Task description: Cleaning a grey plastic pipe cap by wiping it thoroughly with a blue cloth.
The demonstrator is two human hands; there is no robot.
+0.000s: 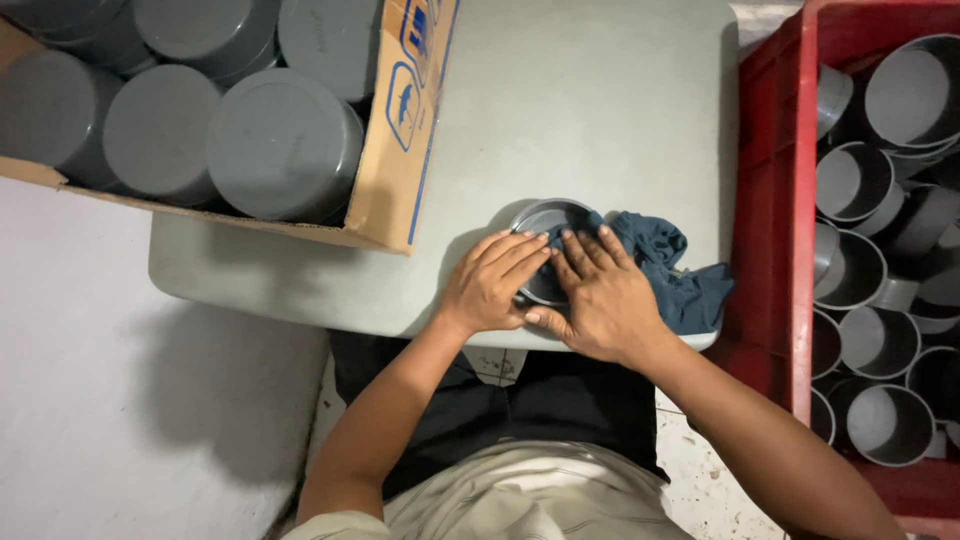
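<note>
Both hands lay flat over a round grey plastic cap (550, 218) that sat open side up near the front edge of the grey counter (580, 110). The left hand (492, 283) rested palm down on the cap's left rim, fingers stretched out and released rather than clenched, their tips reaching toward the middle of the cap. The right hand (598, 290) lay beside it, touching it at the fingertips, also spread flat; it pressed on a crumpled dark blue cloth (672, 270) that trailed out from under its fingers to the right and onto the counter. Whether the fingers of the right hand actually pinched the cloth or merely pushed it down could not be told. Only the far arc of the cap showed beyond the fingertips; the rest was hidden under the hands. Ahead of the left hand and off to its left, a cardboard box (395, 170) overhung the counter, packed with grey caps (285, 140) turned closed side up. To the right of the right hand, well apart from it, stood a red plastic crate (775, 210) filled with more grey caps (850, 180) lying open side up. Below the hands, the person's dark shirt and light trousers showed above a pale floor.
</note>
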